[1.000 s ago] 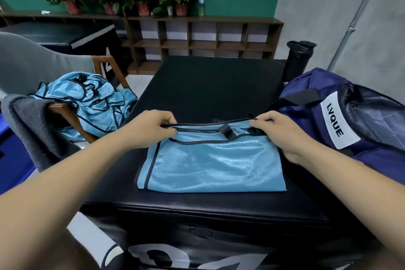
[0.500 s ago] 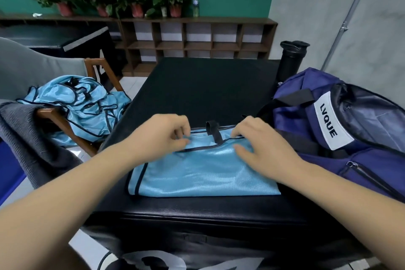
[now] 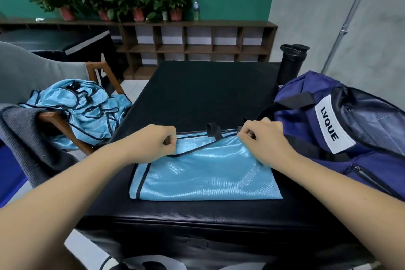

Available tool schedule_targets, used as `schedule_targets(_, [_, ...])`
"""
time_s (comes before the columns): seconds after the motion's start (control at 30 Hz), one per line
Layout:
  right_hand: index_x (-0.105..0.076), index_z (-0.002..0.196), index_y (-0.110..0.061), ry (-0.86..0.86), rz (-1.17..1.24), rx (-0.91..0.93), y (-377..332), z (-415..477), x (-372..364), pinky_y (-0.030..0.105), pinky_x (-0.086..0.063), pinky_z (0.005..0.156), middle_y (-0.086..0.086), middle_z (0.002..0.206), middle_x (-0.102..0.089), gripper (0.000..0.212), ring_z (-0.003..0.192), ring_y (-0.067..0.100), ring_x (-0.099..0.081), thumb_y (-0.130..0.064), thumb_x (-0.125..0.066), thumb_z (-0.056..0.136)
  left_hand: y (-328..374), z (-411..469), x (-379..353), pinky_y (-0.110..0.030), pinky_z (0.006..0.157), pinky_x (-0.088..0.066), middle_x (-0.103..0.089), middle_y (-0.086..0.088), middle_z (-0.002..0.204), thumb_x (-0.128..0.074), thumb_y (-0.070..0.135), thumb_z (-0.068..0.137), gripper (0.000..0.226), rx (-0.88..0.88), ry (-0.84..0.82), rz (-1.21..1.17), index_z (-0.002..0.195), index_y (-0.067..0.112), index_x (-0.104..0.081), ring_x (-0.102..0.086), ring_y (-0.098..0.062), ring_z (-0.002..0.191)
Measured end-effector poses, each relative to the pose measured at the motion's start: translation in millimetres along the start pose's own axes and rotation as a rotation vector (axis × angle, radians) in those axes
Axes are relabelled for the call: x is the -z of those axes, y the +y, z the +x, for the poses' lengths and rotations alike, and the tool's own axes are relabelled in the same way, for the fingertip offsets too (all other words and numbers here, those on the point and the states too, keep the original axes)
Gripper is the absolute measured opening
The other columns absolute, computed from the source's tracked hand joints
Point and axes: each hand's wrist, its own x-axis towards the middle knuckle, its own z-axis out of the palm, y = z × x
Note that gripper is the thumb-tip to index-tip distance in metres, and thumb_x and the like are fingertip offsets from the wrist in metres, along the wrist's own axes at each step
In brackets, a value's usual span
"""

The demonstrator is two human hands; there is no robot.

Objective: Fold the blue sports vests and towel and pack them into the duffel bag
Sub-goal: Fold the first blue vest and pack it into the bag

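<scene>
Blue vest (image 3: pixel 203 173) lay folded flat by the platform's (image 3: pixel 197 90) front edge, left hand (image 3: pixel 151 143) and right hand (image 3: pixel 263 138) pinched its far hem, open duffel bag (image 3: pixel 293 120) crowded the right edge

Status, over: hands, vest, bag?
Left hand and right hand both pinching far edge of folded vest on the mat. Duffel bag open beside it, right. Unfolded vests and grey towel on the chair, left.

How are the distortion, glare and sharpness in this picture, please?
Head view: wide-angle stretch swells both forearms toward the lower corners; a soft sheen, no harsh glare, lies on the folded blue vest; the left hand and right hand pinching its top edge look sharp.
</scene>
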Motion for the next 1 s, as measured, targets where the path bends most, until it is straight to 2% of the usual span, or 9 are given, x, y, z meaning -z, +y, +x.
schedule_targets(0.13, [-0.059,0.076,-0.029,0.03,0.019,-0.06,-2.6,6.0,-8.1,0.042,-0.032,0.086,-0.013,0.066,-0.058,0.026,0.086,0.018,-0.051,-0.03,-0.06,0.102,-1.5,-2.0,-1.1,-0.03,0.081,-0.057,-0.071,0.016,0.094,-0.079,0.048,0.091,0.018,0.0,-0.112,-0.086,0.097,0.039,-0.065,-0.066,-0.005,0.087])
schedule_targets(0.33, [-0.059,0.079,-0.028,0.054,-0.067,-0.103,-2.2,10.0,-19.1,0.042,-0.03,0.085,-0.013,0.072,-0.059,0.025,0.087,0.018,-0.05,-0.034,-0.056,0.103,-7.3,4.4,-0.2,-0.045,0.087,-0.056,-0.069,0.015,0.092,-0.068,0.031,0.094,0.01,-0.011,0.058,0.011,0.084,0.033,-0.064,-0.064,-0.008,0.087])
schedule_targets(0.43, [-0.058,0.079,-0.028,0.06,-0.067,-0.097,-0.8,9.8,-23.5,0.041,-0.028,0.085,-0.013,0.073,-0.059,0.027,0.087,0.018,-0.05,-0.039,-0.057,0.104,-5.3,5.3,-4.9,-0.039,0.089,-0.05,-0.063,0.015,0.097,-0.073,0.058,0.088,0.026,-0.007,0.076,-0.025,0.09,0.036,-0.058,-0.061,-0.006,0.092])
schedule_targets(0.5, [-0.056,0.079,-0.028,0.061,-0.069,-0.096,-0.5,9.7,-25.8,0.041,-0.028,0.085,-0.012,0.074,-0.06,0.029,0.087,0.018,-0.049,-0.041,-0.056,0.105,-0.7,6.5,-13.8,-0.034,0.088,-0.044,-0.056,0.015,0.1,-0.073,0.072,0.081,0.042,-0.041,0.07,0.117,0.094,0.038,-0.052,-0.057,-0.006,0.095])
schedule_targets(0.57, [-0.055,0.078,-0.028,0.062,-0.06,-0.107,-0.5,10.2,-26.8,0.041,-0.028,0.086,-0.012,0.076,-0.062,0.03,0.088,0.019,-0.05,-0.043,-0.056,0.104,3.6,10.3,-21.6,-0.035,0.086,-0.041,-0.054,0.014,0.098,-0.071,0.069,0.082,0.042,-0.083,0.125,0.253,0.096,0.037,-0.048,-0.055,-0.01,0.094])
schedule_targets(0.67, [-0.055,0.078,-0.028,0.063,-0.032,-0.131,-0.2,10.6,-27.9,0.041,-0.028,0.087,-0.012,0.077,-0.063,0.03,0.09,0.019,-0.05,-0.041,-0.056,0.104,1.0,19.6,-20.7,-0.036,0.082,-0.041,-0.059,0.011,0.089,-0.066,0.041,0.09,0.02,-0.095,0.216,0.358,0.097,0.031,-0.049,-0.058,-0.015,0.085])
schedule_targets(0.83, [-0.053,0.077,-0.027,0.068,-0.018,-0.15,-0.8,10.3,-29.7,0.043,-0.032,0.091,-0.012,0.077,-0.063,0.03,0.09,0.02,-0.051,-0.039,-0.056,0.104,-14.9,23.9,-12.2,-0.036,0.07,-0.042,-0.065,0.009,0.08,-0.056,0.019,0.096,0.019,-0.01,0.323,0.25,0.11,0.029,-0.049,-0.061,-0.02,0.075])
schedule_targets(0.93, [-0.052,0.076,-0.027,0.073,-0.021,-0.16,-1.3,11.5,-30.7,0.044,-0.033,0.091,-0.012,0.075,-0.063,0.032,0.09,0.021,-0.052,-0.04,-0.057,0.104,-12.6,26.4,-16.6,-0.04,0.078,-0.047,-0.06,0.011,0.1,-0.052,0.031,0.104,0.013,-0.01,0.399,0.222,0.117,0.029,-0.05,-0.06,-0.019,0.087])
schedule_targets(1.0, [-0.052,0.076,-0.027,0.076,-0.017,-0.162,-1.2,12.2,-31.5,0.044,-0.033,0.091,-0.013,0.074,-0.062,0.032,0.09,0.021,-0.052,-0.041,-0.058,0.104,-3.4,25.0,-21.5,-0.037,0.083,-0.044,-0.053,0.014,0.111,-0.058,0.051,0.102,0.026,-0.123,0.401,0.221,0.119,0.033,-0.053,-0.054,-0.012,0.094])
